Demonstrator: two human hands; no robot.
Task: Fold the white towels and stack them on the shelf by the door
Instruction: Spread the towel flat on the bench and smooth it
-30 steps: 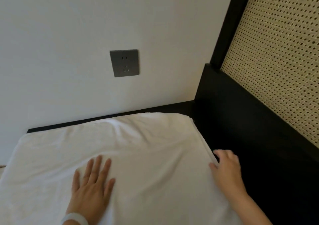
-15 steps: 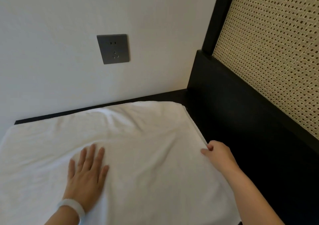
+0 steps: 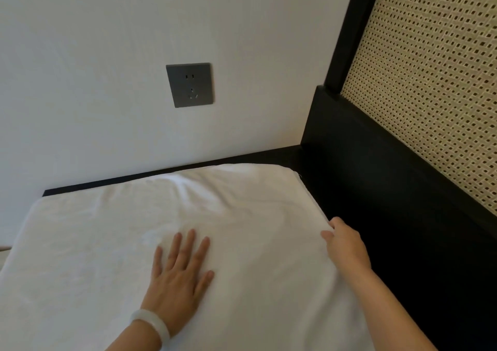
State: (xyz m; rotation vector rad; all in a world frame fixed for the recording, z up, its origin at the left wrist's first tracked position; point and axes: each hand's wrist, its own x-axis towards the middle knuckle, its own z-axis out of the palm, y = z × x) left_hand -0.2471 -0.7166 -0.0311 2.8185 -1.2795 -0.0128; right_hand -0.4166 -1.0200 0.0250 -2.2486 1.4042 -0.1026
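The left hand (image 3: 178, 275) lay flat on the towel (image 3: 94, 243), fingers (image 3: 188, 245) spread; the right hand (image 3: 345, 245) pinched its right edge.

Left hand (image 3: 180, 272) has slid across the white towel (image 3: 94, 243) toward 3 o'clock and now lies nearer the right hand. More of its forearm shows, and the pale bracelet (image 3: 152, 323) is fully in view. Right hand (image 3: 345, 248): a second ago its fingers lay loosely extended over the towel's 3 o'clock edge; half a second ago they had curled. Now the thumb sits on top, the fingers hook round that edge, and the hand is slightly further toward 12 o'clock. View swung aside, then returned: wall socket (image 3: 189, 85) is near where it began.
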